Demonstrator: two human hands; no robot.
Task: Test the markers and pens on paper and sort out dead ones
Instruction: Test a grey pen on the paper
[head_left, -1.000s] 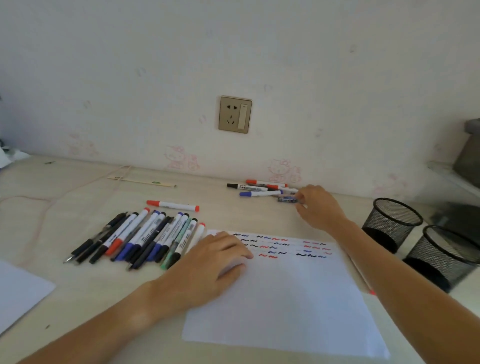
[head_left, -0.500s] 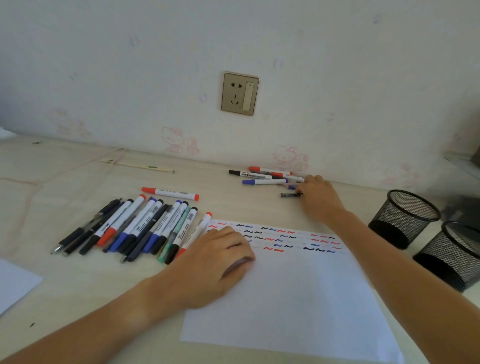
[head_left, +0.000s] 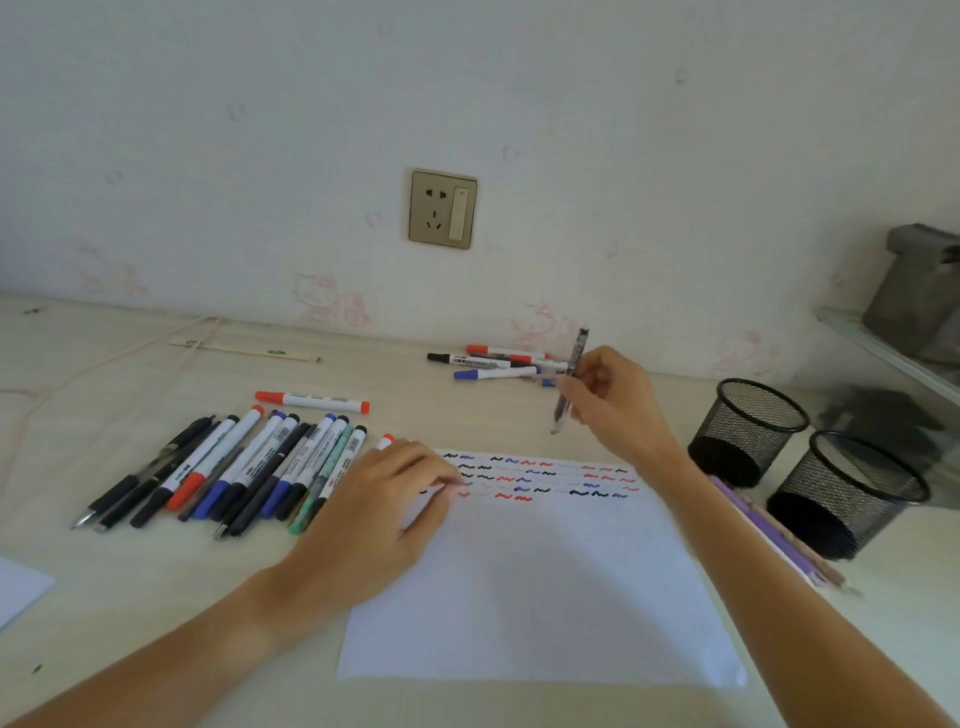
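Right hand (head_left: 613, 402) has a slim pen (head_left: 569, 382) pinched between its fingers, held up off the desk (head_left: 130, 587) and nearly upright, tip pointing down, just past the far edge of the paper (head_left: 545, 597). Left hand (head_left: 384, 512) lies palm down on the near-left part of that sheet, fingers lightly bent and pressing it flat, not gripping anything.

The paper's far edge is covered in short squiggles (head_left: 535, 480) in black, blue and red, a few rows of them.

Left of the sheet there's a tidy row of markers and pens (head_left: 234, 467) lying side by side, angled, with caps in red, blue, black and green. One red-capped marker (head_left: 311, 401) sits on its own just beyond that row, lying crosswise. Far side by the wall there's a smaller pile of markers (head_left: 493, 361), right next to the raised pen.

On the right, two black mesh pen cups (head_left: 748, 431) lie tipped on their sides, close together. A purple pencil (head_left: 769, 535) or two lie between them and the right forearm. Wall socket (head_left: 442, 209) up on the wall.
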